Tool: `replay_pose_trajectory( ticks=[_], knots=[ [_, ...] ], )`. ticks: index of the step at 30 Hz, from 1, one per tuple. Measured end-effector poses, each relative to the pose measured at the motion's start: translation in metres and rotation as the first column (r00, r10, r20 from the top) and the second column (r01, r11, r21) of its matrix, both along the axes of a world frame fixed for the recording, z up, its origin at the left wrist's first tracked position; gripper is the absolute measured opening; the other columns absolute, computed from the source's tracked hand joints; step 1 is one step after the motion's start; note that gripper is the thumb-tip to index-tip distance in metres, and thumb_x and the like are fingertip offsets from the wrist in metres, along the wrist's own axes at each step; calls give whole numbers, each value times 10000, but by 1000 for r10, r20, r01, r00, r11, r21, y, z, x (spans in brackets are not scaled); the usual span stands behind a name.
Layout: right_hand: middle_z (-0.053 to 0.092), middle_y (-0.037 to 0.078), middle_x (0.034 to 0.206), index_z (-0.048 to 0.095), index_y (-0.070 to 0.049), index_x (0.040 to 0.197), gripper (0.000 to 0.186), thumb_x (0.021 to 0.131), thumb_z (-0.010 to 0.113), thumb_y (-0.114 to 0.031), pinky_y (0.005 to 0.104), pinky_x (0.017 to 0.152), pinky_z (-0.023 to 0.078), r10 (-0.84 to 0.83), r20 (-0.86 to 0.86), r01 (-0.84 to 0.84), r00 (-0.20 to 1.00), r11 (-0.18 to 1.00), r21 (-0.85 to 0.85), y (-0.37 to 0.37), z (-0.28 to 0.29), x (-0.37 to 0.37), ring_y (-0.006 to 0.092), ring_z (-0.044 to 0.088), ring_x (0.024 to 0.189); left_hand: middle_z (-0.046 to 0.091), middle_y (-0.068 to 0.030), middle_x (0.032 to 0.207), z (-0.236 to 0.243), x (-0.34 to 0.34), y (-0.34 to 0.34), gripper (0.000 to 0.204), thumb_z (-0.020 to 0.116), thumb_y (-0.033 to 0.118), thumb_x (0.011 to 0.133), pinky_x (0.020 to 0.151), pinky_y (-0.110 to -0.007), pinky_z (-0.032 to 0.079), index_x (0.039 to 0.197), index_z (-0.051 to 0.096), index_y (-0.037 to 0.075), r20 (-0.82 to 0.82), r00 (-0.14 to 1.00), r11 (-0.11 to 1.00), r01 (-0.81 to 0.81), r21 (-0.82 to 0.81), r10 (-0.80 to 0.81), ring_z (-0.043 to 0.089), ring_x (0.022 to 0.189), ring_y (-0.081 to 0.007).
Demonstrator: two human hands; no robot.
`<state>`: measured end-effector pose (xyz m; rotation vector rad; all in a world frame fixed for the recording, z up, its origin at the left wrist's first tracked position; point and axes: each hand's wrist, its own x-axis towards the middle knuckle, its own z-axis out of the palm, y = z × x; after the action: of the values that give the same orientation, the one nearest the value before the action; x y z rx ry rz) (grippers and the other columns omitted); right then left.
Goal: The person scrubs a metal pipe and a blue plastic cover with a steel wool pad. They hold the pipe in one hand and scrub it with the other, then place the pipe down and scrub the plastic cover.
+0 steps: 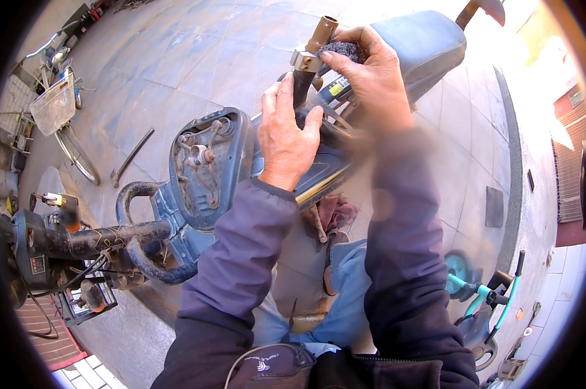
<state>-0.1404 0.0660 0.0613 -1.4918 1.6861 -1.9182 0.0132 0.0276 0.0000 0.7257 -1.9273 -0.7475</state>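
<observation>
In front of me stands a metal tube [321,32], brown and rusty at its top, with a silver clamp collar [306,61] and a black lower section. My left hand [285,137] is closed around the black section, fingers on one side and thumb on the other. A dark, fuzzy scouring pad [346,50] is pinched in my right hand [374,72], right beside the tube's upper part. Below the hands lies the blue-grey body of a scooter [322,172], partly hidden by my left hand and sleeves. Its long blue-grey seat [422,42] extends to the right.
At left, the scooter's rear rack frame [205,162] and handlebar [124,233] are near my forearm. A hammer-like tool [134,155] lies on the tiled floor. A bicycle [62,110] stands farther left. A reddish rag [337,212] lies below; a teal-handled kick scooter [494,295] is at right.
</observation>
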Motion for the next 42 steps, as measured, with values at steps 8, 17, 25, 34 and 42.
replay_pose_trajectory(
  ticks=[8, 17, 25, 34, 42],
  knots=[
    [647, 182, 830, 582, -5, 918, 318, 722, 797, -132, 437, 723, 507, -555, -352, 533, 754, 830, -164, -15, 2, 49, 377, 642, 795, 501, -202, 1274, -1, -2, -1, 675, 735, 167, 790, 949, -425, 468, 1378, 455, -10, 13, 1000, 1000, -18, -11, 18, 550, 1144, -367],
    [681, 53, 881, 626, 7, 1046, 322, 797, 790, -116, 244, 582, 558, 92, 141, -96, 986, 995, 22, 1, -4, -7, 73, 628, 740, 532, -192, 1260, -2, 0, -1, 645, 739, 156, 808, 985, -395, 454, 1377, 473, 8, 7, 1000, 1000, -1, -29, 1, 560, 1153, -338],
    [670, 127, 759, 612, -7, 927, 287, 761, 803, -143, 315, 616, 520, -590, -395, 523, 705, 808, -272, -18, 0, 43, 173, 647, 650, 484, -210, 1297, -3, -2, -2, 706, 744, 181, 784, 953, -443, 462, 1393, 436, -1, 28, 999, 999, -28, -30, 29, 537, 1156, -384],
    [679, 69, 881, 632, 1, 988, 306, 783, 807, -145, 283, 636, 544, 109, 217, -113, 970, 994, 6, -2, -9, -9, 132, 653, 757, 524, -192, 1271, -1, -1, 0, 683, 754, 146, 792, 995, -395, 452, 1393, 455, 20, 20, 1000, 999, -6, -43, 7, 557, 1165, -334],
    [624, 182, 806, 580, -11, 872, 301, 694, 799, -116, 424, 701, 504, -497, -320, 452, 807, 868, -207, -12, 2, 36, 380, 626, 775, 487, -188, 1291, -1, -1, 1, 721, 753, 193, 783, 935, -426, 474, 1395, 429, -6, 70, 996, 996, -53, -68, 58, 554, 1139, -360]
  ],
)
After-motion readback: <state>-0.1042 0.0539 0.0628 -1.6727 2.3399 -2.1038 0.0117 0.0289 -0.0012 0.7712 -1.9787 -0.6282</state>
